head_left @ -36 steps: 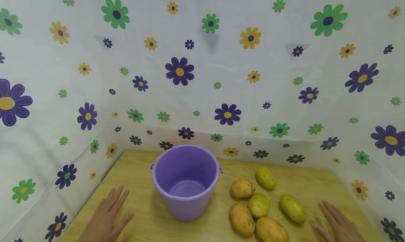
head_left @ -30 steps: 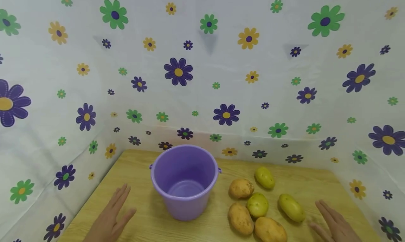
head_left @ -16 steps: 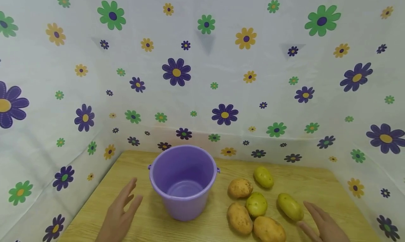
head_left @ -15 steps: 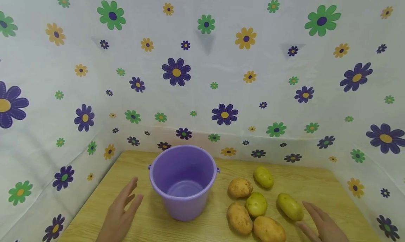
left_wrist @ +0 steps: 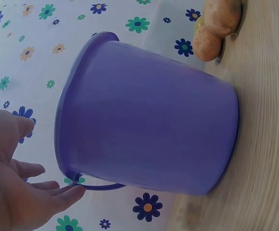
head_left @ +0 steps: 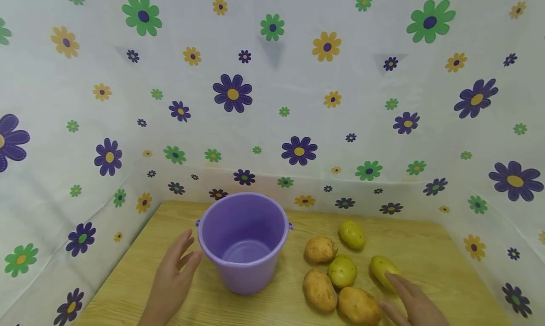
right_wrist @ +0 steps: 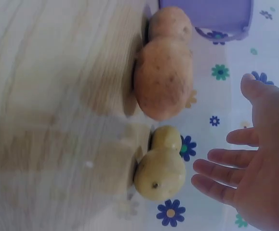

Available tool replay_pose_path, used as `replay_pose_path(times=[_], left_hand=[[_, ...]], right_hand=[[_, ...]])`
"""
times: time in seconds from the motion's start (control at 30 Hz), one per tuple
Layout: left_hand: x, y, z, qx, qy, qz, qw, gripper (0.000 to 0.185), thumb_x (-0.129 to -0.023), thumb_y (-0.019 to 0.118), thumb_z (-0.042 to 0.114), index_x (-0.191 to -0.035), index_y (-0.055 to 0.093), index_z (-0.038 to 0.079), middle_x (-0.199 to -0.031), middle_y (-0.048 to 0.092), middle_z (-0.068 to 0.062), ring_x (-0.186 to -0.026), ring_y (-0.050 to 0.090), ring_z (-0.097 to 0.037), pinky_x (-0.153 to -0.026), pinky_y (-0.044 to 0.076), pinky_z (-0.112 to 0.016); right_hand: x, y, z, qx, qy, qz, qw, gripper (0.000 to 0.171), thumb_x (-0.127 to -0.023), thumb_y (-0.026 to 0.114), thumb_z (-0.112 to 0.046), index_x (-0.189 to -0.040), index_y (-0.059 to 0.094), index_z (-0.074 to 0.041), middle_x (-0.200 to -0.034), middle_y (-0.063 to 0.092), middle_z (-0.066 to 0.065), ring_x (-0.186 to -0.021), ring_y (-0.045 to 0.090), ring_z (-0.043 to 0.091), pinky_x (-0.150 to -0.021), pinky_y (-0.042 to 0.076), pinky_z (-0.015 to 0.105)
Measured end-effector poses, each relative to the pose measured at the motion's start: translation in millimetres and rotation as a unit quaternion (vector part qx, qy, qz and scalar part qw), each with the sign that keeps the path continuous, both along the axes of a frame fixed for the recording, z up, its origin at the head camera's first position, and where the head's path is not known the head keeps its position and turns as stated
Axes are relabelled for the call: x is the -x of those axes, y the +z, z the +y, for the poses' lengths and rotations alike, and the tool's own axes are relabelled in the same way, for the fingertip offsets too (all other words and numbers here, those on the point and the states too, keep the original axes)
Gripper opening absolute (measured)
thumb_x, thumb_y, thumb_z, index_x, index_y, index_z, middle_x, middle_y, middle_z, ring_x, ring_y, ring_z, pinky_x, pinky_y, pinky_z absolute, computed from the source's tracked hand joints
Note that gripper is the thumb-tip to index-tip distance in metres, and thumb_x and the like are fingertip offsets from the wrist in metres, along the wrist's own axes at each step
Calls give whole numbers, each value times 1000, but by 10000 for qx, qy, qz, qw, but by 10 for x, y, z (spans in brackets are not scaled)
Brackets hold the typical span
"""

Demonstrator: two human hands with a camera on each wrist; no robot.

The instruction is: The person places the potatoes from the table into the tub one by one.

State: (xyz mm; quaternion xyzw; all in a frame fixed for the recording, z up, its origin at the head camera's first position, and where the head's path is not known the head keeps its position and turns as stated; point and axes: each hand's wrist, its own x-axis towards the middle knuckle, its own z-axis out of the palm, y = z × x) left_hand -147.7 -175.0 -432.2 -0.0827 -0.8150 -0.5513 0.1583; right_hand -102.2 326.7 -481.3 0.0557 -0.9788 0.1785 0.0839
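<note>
the left hand (head_left: 172,281) hovers spread beside the purple bucket (head_left: 243,241), the right hand (head_left: 415,302), fingers spread and holding nothing, over a yellow-green potato (head_left: 381,268) it may grasp

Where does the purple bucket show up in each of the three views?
Head: purple bucket stands lower centre on the wooden table, left of the potatoes.
Left wrist: it fills the middle of the picture, turned sideways, beside the left hand.
Right wrist: only a part at the top edge.
Shared landmark: the brown potato nearest the bucket.
</note>
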Motion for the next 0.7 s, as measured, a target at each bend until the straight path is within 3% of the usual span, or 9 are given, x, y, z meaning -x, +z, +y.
replay_pose_path(times=[0.07, 0.27, 0.4, 0.57, 0.7], left_hand=[[25, 9, 36, -134, -61, 174, 9997, 56, -106, 61, 13, -155, 39, -4, -160, 36, -23, -140, 43, -39, -100, 47, -6], [90, 32, 128, -299, -187, 398, 9986, 54, -104, 64, 8, -154, 44, 0, -157, 40, -20, -139, 45, -37, -103, 51, -13], [120, 39, 167, -327, -281, 175, 9989, 60, -103, 65, 9, -155, 39, -4, -159, 34, -23, -141, 43, -41, -105, 49, -16], [123, 65, 195, -111, -196, -419, 9989, 68, -104, 66, 17, -158, 31, -7, -165, 20, -24, -141, 43, -46, -108, 48, -27], [118, 79, 209, 29, -139, -700, 9974, 71, -104, 66, 22, -158, 30, -8, -167, 15, -24, -142, 42, -45, -112, 46, -36]], right_hand=[[-9, -16, -34, 23, 35, 33, 10000, 68, -96, 72, -49, -140, 58, 0, -132, 60, 32, -110, 63, 51, -82, 59, 67], [-18, -51, -120, 69, 99, 240, 9996, 65, -95, 74, -47, -138, 60, 0, -130, 62, 29, -108, 64, 50, -83, 59, 67], [-24, -53, -185, 168, 135, 124, 9997, 66, -95, 72, -50, -141, 60, -4, -133, 61, 27, -111, 63, 49, -83, 60, 66], [-15, -66, -235, 191, 156, -36, 9997, 68, -93, 74, -51, -140, 60, -3, -133, 61, 26, -110, 64, 47, -82, 62, 62], [19, -73, -249, 318, 46, -669, 9972, 75, -93, 70, -58, -143, 58, -3, -138, 57, 29, -114, 63, 48, -87, 60, 63]])
